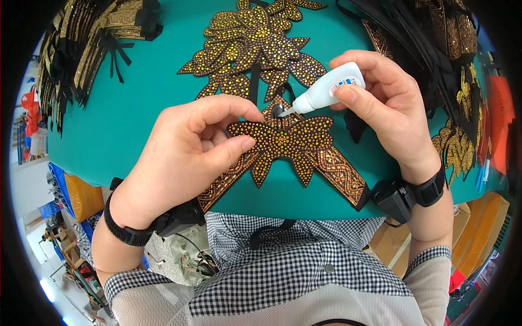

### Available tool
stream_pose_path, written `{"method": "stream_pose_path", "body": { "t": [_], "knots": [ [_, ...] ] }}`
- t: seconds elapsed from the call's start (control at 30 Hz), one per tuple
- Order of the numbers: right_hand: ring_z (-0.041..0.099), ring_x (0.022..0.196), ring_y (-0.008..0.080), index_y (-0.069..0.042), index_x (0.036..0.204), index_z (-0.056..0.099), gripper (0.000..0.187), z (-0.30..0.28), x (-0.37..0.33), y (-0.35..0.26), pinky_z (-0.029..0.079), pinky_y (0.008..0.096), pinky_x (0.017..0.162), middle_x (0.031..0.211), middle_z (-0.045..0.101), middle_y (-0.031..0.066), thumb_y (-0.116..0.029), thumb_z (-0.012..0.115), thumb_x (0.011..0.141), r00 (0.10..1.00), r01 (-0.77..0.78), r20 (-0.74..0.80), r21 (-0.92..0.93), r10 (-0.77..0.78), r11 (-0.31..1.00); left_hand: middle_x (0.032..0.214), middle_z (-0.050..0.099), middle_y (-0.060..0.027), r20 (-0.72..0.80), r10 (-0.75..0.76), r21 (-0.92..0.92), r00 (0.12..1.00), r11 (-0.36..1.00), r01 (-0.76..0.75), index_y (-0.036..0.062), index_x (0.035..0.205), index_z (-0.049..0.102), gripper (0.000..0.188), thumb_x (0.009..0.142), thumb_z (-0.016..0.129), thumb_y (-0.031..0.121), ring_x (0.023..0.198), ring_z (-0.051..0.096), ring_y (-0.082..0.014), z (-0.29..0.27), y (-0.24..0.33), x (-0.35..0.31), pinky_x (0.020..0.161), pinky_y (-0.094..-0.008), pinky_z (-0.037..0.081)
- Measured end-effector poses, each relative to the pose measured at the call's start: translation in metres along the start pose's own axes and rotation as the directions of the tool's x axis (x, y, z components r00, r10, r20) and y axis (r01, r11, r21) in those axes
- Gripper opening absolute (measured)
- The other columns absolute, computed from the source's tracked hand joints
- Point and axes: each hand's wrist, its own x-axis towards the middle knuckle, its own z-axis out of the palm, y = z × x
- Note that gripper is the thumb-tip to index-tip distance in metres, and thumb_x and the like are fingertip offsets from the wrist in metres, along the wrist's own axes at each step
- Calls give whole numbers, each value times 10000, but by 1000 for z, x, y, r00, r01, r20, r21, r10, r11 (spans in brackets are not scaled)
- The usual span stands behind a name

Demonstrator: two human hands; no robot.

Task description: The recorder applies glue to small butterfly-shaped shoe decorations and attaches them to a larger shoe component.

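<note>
My right hand (380,103) grips a small white squeeze bottle of glue (326,89), tilted so its thin nozzle points down to the left. The nozzle tip is at a dark spot on the pointed top of a black band piece (340,171) with gold and copper studs. Across this band lies a leaf-shaped black appliqué (280,138) dotted with gold studs. Its left end sits between the thumb and forefinger of my left hand (187,144); the other fingers curl behind. Whether glue is flowing out I cannot tell.
The pieces rest on a green tabletop (147,98). Studded flower appliqués (244,49) lie beyond my hands. Bundles of black and gold strips are heaped at far left (109,49) and far right (429,43). Gold leaf pieces (459,146) hang near the right edge. Cardboard boxes (481,223) stand below.
</note>
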Motion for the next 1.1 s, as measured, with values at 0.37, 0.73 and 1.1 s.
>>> {"method": "stream_pose_path", "body": {
  "t": [0.37,0.73,1.1],
  "knots": [
    [577,800,106,-6,1090,530,284,1,0,1,493,236,722,906,596,58,-107,593,833,998,-57,15,32,56,998,779,563,17,9,31,14,999,999,-31,-3,1025,549,235,796,603,6,609,538,-14,-2,0,2,534,-143,466],
    [580,720,105,-7,1122,523,319,1,2,0,482,226,696,908,604,64,-126,590,833,989,-87,-111,97,98,991,792,576,6,14,-51,-63,999,997,52,6,1032,546,240,799,599,19,595,539,-27,-3,7,13,525,-155,460],
    [576,777,114,11,1123,511,325,-2,2,-1,503,246,695,940,592,78,-126,577,836,984,-112,-118,152,131,982,879,596,0,-71,20,150,997,989,-9,-6,1031,570,257,780,617,27,580,496,-3,-6,0,22,498,-140,409]
  ]
}}
